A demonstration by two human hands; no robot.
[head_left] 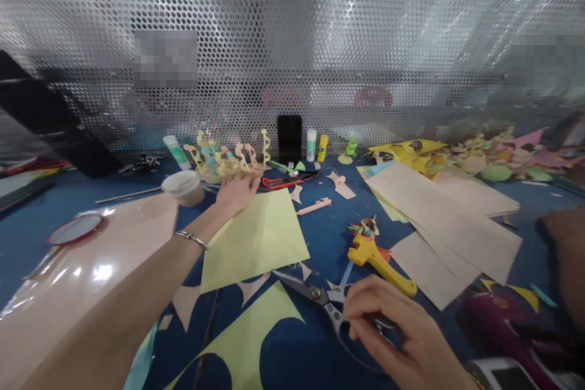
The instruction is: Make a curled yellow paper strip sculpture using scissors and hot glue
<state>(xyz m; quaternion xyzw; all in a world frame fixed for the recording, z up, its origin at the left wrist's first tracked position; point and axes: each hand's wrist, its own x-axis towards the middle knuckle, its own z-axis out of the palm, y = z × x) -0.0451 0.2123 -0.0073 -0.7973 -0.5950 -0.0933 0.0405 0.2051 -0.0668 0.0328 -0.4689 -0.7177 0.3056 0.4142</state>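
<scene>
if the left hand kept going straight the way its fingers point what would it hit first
The left hand would probably meet the cut-paper lettering first. It stands just beyond the fingertips, and may already be touching them, though depth is hard to judge from this view.

A strip of blue mat (329, 244) runs open between the left hand (235, 192), resting on a pale yellow paper sheet (256, 241), and overlapping beige paper sheets (450, 225). A yellow-handled tool (379, 268) blocks the way just beyond the right hand (393, 332) and its scissors (317, 295).
</scene>
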